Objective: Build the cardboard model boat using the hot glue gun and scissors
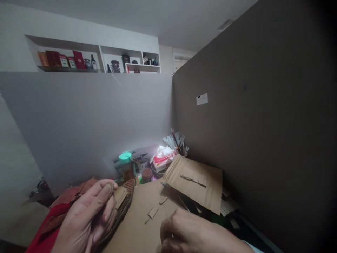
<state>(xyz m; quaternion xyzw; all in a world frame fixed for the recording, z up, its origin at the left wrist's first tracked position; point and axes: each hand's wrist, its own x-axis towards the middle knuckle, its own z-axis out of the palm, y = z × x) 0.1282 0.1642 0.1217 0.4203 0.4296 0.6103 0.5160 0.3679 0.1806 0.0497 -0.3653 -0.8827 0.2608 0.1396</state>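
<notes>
A small cardboard model [123,203], lying at the table's left edge, is gripped by the curled fingers of the left hand [88,218]. It seems light and easily crushed, so its rigid rim is best held. The right hand [195,233] is folded loosely on the cardboard sheet [142,225], apparently holding nothing.

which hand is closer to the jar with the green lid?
Left. The left hand is just below-left of the green-lidded jar; the right hand sits farther off, lower right, on the cardboard sheet.
</notes>
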